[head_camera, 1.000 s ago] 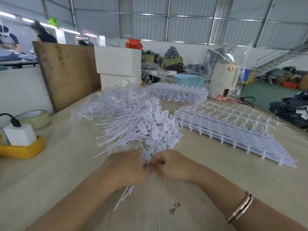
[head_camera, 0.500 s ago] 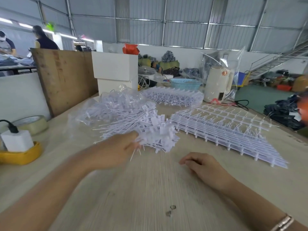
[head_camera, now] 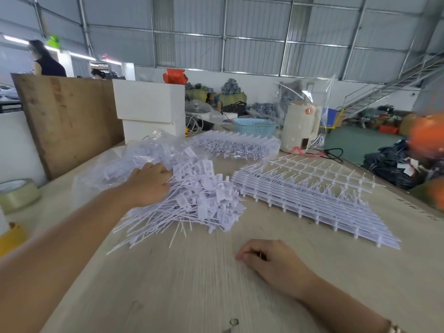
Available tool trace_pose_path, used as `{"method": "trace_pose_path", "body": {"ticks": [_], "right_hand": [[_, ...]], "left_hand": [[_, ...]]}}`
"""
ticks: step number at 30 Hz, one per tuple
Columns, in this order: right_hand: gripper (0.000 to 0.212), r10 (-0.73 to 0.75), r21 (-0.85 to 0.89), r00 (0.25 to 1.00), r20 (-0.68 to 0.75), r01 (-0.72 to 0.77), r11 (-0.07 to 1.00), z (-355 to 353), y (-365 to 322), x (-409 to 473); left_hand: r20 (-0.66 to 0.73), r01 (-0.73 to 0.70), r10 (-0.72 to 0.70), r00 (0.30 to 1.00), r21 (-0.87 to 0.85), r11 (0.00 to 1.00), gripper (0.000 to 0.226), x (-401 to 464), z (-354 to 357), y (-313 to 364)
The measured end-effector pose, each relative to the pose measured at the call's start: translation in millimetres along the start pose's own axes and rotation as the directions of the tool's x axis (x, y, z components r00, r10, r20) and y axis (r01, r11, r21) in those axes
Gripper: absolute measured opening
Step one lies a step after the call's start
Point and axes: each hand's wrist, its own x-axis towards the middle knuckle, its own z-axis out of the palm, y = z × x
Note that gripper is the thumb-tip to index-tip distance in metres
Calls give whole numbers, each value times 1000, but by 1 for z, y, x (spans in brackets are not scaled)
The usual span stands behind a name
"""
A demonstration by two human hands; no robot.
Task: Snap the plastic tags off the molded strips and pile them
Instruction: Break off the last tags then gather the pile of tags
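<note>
Many loose tags: a big pile of tags (head_camera: 192, 203) is lying on the desk (head_camera: 192, 284), far too many to count, white stems fanning toward the person and flat heads toward the strips.
Done so far: judging by that heap, a good share of the snapping is already behind; some tags are also sitting in one clear bag (head_camera: 134, 162) just behind the pile, touching it.
Left to do: one stack of molded strips (head_camera: 312, 200) is waiting to the right of the pile, several layers deep; the exact layer count cannot be told, and many look partly stripped, so how many tags are remaining on them is unclear.
Further stock: one more bagged bundle of strips (head_camera: 237, 145) is lying farther back on the desk, apparently unopened, so I judge the job to be far from finished.
Left hand (head_camera: 149, 186): one, lying on the back of the pile at the bag's edge, fingers spread fairly straight and pressing the tags, gripping nothing that shows.
Right hand (head_camera: 269, 260): one, resting on bare desk near the person, well apart from pile and strips, fingers loosely curled; whether a small scrap is sitting under them cannot be told.
Other counts: one tape roll (head_camera: 16, 195) at the left edge, one blue basket (head_camera: 254, 126) at the back, one small metal ring (head_camera: 234, 322) near the front.
</note>
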Motion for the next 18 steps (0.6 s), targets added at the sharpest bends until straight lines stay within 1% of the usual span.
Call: {"method": "trace_pose_path", "body": {"ticks": [4, 6, 7, 9, 10, 11, 13, 15, 16, 18], "right_hand": [[20, -3, -8, 1000, -11, 3, 1000, 2, 3, 2], [19, -11, -27, 1000, -16, 11, 1000, 3, 4, 1], [19, -16, -33, 1000, -20, 15, 999, 4, 6, 1], [20, -23, -29, 999, -23, 22, 999, 4, 6, 2], [21, -24, -14, 999, -21, 24, 1000, 4, 6, 3], [23, -25, 15, 999, -19, 26, 1000, 2, 6, 5], [30, -26, 69, 999, -33, 28, 997, -4, 7, 10], [34, -27, 69, 995, -97, 34, 997, -15, 10, 18], [33, -29, 46, 989, -147, 36, 998, -22, 14, 25], [27, -15, -29, 970, -242, 8, 1000, -38, 24, 40]], "left_hand": [[-184, 24, -48, 982, -132, 991, 46, -6, -7, 0], [-293, -5, -55, 955, -200, 980, 46, -16, -17, 4], [-365, -33, -46, 930, -209, 977, 44, -21, -22, 9], [-544, -144, 6, 839, -211, 967, 37, -34, -31, 26], [-605, -215, 41, 795, -218, 952, 34, -42, -33, 40], [-634, -288, 87, 769, -223, 931, 31, -51, -34, 56], [-627, -424, 217, 748, -200, 883, 28, -68, -26, 91], [-575, -520, 342, 743, -175, 836, 29, -79, -8, 120], [-528, -534, 376, 761, -181, 826, 30, -82, 3, 131], [-452, -525, 390, 802, -225, 821, 29, -85, 24, 144]]}}
